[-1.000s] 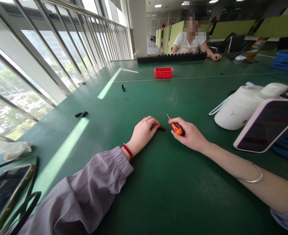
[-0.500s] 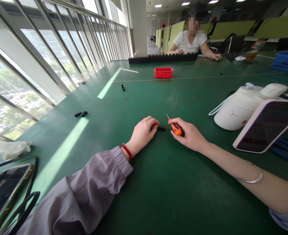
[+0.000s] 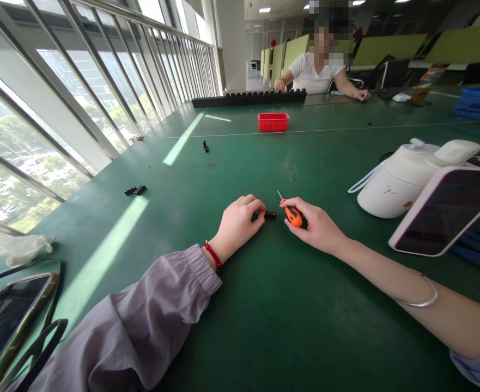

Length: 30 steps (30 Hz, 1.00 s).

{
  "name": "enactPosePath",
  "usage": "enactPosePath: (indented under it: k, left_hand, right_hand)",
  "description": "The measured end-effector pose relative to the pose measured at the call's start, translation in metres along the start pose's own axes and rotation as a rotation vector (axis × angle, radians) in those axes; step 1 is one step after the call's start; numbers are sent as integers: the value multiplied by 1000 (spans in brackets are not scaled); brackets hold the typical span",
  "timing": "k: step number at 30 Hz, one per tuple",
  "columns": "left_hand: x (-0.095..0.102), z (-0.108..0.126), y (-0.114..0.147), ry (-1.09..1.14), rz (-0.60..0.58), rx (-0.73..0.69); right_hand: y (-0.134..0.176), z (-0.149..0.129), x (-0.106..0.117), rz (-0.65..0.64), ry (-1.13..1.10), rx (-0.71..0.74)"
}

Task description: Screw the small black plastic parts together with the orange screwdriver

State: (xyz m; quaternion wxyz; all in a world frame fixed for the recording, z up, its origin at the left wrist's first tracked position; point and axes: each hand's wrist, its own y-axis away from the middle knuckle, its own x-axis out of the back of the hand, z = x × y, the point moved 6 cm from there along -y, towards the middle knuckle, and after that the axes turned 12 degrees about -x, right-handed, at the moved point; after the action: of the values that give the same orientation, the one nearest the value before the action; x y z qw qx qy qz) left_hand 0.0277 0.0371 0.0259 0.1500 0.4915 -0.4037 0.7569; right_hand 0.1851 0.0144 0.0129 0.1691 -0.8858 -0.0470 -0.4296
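My left hand (image 3: 244, 218) rests on the green table with its fingers closed on a small black piece (image 3: 270, 215), whose right end sticks out past the fingertips. The piece's exact kind is too small to tell. In my right hand (image 3: 319, 226) is a screwdriver (image 3: 295, 216) with an orange and black handle, gripped between thumb and fingers. Its thin metal shaft points up and away to the left, and the tip touches nothing that I can see. A short gap separates the screwdriver from the black piece.
Small black parts (image 3: 135, 190) lie left, and another black part (image 3: 206, 146) farther back. Beyond stand a red bin (image 3: 273, 122) and a long black toothed bar (image 3: 250, 99) near a seated person. A white bottle (image 3: 401, 179) and propped phone (image 3: 444, 212) are right; another phone (image 3: 14, 310) lies left.
The long black bar at the far side has shifted left, and the person's hand there has moved left too. My own hands hold nearly the same pose.
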Motion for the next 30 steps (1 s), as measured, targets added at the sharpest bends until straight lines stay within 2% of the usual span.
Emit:
enactPosePath:
  k: [6, 14, 23, 30]
  left_hand:
    - [0, 7, 1, -127, -46, -59]
    - [0, 4, 0, -138, -59, -67]
    - [0, 3, 1, -192, -44, -73]
    - [1, 2, 1, -179, -35, -36]
  right_hand:
    - [0, 1, 0, 1, -6, -6]
    - [3, -4, 9, 72, -76, -28]
    - [7, -10, 19, 197, -113, 39]
    - [6, -11, 16, 199, -79, 64]
